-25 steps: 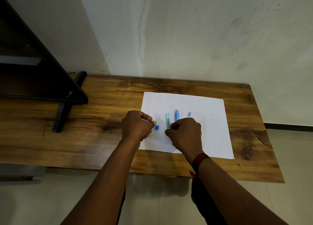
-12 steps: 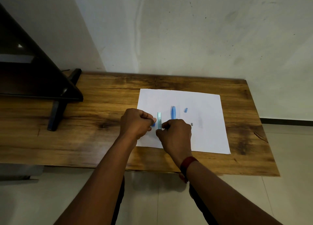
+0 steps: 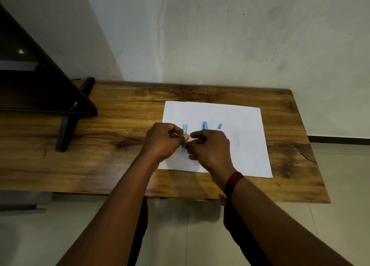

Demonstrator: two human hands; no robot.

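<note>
A white sheet of paper lies on the wooden table. A teal pen barrel lies on the sheet, pointing away from me, its middle covered by my fingers. My left hand pinches the barrel from the left with curled fingers. From the right, my right hand meets it, its thumb and forefinger curled at the same spot. Just beyond my right hand a blue pen cap shows its far end. A small blue pen piece lies to the right of the cap.
A black stand with a slanted leg occupies the table's left part. A pale wall rises directly behind the table. The table's right edge drops to a tiled floor.
The teal barrel has shifted left, away from the blue cap. My hands have come together over it. The small blue piece that lay by my left hand is out of sight.
</note>
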